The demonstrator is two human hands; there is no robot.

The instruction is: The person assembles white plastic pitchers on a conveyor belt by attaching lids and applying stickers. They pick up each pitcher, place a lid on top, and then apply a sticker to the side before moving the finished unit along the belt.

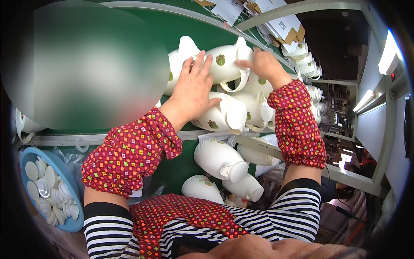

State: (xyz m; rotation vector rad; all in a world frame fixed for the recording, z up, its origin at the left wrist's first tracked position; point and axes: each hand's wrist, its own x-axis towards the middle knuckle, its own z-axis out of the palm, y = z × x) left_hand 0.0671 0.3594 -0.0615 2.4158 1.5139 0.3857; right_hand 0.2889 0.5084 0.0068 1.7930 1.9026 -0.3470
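Note:
Several white pitchers with small green-and-brown printed motifs lie on their sides on the green work surface. My left hand (189, 90) is spread across them, its fingertips on the base end of the upper pitcher (217, 69). Its thumb reaches over a nearer pitcher (211, 118). At the mouth end of the upper pitcher, my right hand (266, 67) has its thumb and fingers bent around the white lid or rim. The thumb is slightly blurred. The upper pitcher's handle loop (237, 86) points toward me.
At lower left, a blue basin (77, 203) holds several round white lids. More pitchers (217, 157) lie on a lower level before me. A metal rail (263, 146) runs between. Cartons and papers (282, 28) are piled at the far side, with pitchers (302, 56) lined up beyond my right arm.

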